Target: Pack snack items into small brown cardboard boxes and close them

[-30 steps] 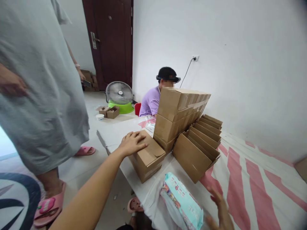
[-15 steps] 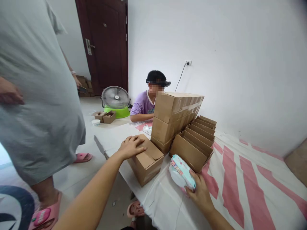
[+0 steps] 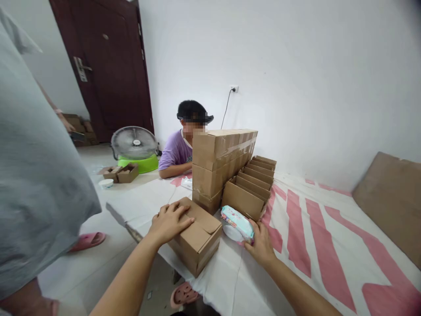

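My left hand (image 3: 169,221) lies flat, fingers spread, on top of a shut cardboard box (image 3: 200,237) near the edge of the pink-and-white striped sheet (image 3: 312,245). My right hand (image 3: 261,243) grips a pale blue pack of wipes (image 3: 237,221) and holds it just right of that box, in front of a row of open cardboard boxes (image 3: 251,188). Behind them rises a stack of taped boxes (image 3: 219,162).
A person in a purple shirt (image 3: 176,151) sits behind the stack. Someone in a grey garment (image 3: 36,175) stands close on the left, wearing pink slippers (image 3: 87,240). A fan (image 3: 134,144), small boxes (image 3: 120,173) and a dark door (image 3: 105,66) lie beyond. Flat cardboard (image 3: 391,197) leans at the right.
My right hand took hold of the wipes pack and carried it up and forward, next to the shut box. My left hand stayed on the box; my view swung right.
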`<state>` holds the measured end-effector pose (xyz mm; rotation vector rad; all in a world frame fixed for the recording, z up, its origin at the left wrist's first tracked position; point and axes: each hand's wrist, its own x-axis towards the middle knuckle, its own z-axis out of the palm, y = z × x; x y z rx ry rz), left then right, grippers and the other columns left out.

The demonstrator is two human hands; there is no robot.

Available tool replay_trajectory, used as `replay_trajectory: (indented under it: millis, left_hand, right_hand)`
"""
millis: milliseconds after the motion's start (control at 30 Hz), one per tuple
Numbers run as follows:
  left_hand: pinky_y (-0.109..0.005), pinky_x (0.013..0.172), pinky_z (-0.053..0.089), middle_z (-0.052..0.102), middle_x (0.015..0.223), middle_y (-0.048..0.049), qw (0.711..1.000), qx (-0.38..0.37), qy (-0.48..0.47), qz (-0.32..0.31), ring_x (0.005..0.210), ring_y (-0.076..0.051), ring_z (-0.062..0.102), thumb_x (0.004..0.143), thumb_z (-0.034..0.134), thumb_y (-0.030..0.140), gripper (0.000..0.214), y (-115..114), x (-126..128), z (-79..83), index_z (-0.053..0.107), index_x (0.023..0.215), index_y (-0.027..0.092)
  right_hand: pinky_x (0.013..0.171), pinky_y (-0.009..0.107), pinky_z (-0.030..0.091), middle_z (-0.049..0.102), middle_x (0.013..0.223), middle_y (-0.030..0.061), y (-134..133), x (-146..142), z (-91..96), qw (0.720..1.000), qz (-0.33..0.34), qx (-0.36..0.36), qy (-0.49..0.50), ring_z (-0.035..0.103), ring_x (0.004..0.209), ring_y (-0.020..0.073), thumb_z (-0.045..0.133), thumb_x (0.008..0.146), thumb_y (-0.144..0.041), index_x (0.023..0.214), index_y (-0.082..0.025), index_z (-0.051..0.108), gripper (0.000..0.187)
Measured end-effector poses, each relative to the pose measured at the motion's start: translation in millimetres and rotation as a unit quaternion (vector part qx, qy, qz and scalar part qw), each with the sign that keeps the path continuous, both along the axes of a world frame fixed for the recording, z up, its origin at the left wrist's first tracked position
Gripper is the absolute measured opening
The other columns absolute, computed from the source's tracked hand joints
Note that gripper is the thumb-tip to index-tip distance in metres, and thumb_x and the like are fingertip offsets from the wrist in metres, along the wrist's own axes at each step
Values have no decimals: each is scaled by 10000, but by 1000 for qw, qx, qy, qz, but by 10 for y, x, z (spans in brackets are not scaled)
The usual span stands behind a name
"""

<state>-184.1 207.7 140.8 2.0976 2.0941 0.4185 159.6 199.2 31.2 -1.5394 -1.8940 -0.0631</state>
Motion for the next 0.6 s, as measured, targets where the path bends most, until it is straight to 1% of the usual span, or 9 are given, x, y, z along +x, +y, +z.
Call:
replay_trajectory:
  millis: [67, 133, 233, 300, 400, 467, 533, 600]
  left_hand:
    - [-617, 1012, 352, 426, 1485, -112, 1000, 1, -2, -21, 1347, -409, 327, 809, 460, 633, 622, -134, 106, 19, 552, 1338, 318]
    - [-618, 1002, 357, 437, 1478, -116, 999, 2, -4, -42, 1335, -404, 341, 807, 465, 635, 621, -299, 253, 33, 560, 1332, 316]
    - [-615, 970, 372, 438, 1482, -118, 998, 8, -11, -57, 1316, -407, 358, 815, 452, 646, 616, -589, 570, 30, 567, 1325, 321]
    - [-606, 942, 384, 447, 1476, -122, 997, 16, -13, -72, 1290, -412, 377, 828, 451, 631, 599, -790, 844, 8, 556, 1337, 334]
    - [-588, 893, 403, 482, 1439, -144, 993, 33, -16, -115, 1208, -429, 427, 845, 466, 593, 571, -1068, 1292, -39, 552, 1348, 337]
    - [-580, 884, 410, 512, 1389, -170, 988, 39, -17, -149, 1150, -433, 454, 845, 479, 587, 584, -1210, 1554, -61, 558, 1353, 309]
    - [-548, 898, 425, 554, 1302, -170, 980, 46, -25, -190, 1102, -401, 487, 861, 479, 562, 565, -1288, 1736, -67, 575, 1343, 284]
    - [-485, 917, 449, 580, 1193, -139, 970, 53, -54, -232, 1055, -336, 531, 888, 473, 498, 484, -1285, 1820, -66, 619, 1295, 279]
  right_hand:
    - [1008, 509, 451, 497, 1268, 120, -134, 66, 50, 999, 23, -17, 31, 492, 1207, 321, 667, 722, -259, 1366, -220, 433, 686]
    - [1026, 509, 442, 494, 1303, 128, -339, 175, 86, 994, 53, -64, 65, 494, 1232, 315, 650, 723, -256, 1340, -212, 452, 650]
    - [969, 486, 488, 518, 1313, 131, -786, 385, 118, 974, 88, -165, 128, 560, 1163, 290, 640, 750, -305, 1316, -225, 477, 594]
    - [935, 480, 505, 516, 1339, 145, -1145, 518, 143, 956, 96, -209, 181, 577, 1138, 289, 645, 776, -389, 1360, -231, 441, 638]
    - [970, 498, 479, 453, 1434, 171, -1659, 661, 203, 934, 125, -223, 249, 527, 1224, 324, 700, 735, -503, 1476, -231, 296, 887]
    - [1004, 516, 454, 384, 1500, 178, -1918, 733, 239, 929, 123, -214, 275, 490, 1276, 338, 718, 718, -525, 1523, -230, 184, 1010]
    - [1050, 531, 415, 352, 1527, 181, -2097, 823, 244, 936, 81, -197, 281, 457, 1318, 336, 697, 750, -518, 1535, -216, 144, 1007]
    - [1088, 538, 377, 392, 1508, 180, -2223, 958, 211, 946, 35, -188, 262, 441, 1340, 327, 658, 792, -507, 1522, -202, 206, 911]
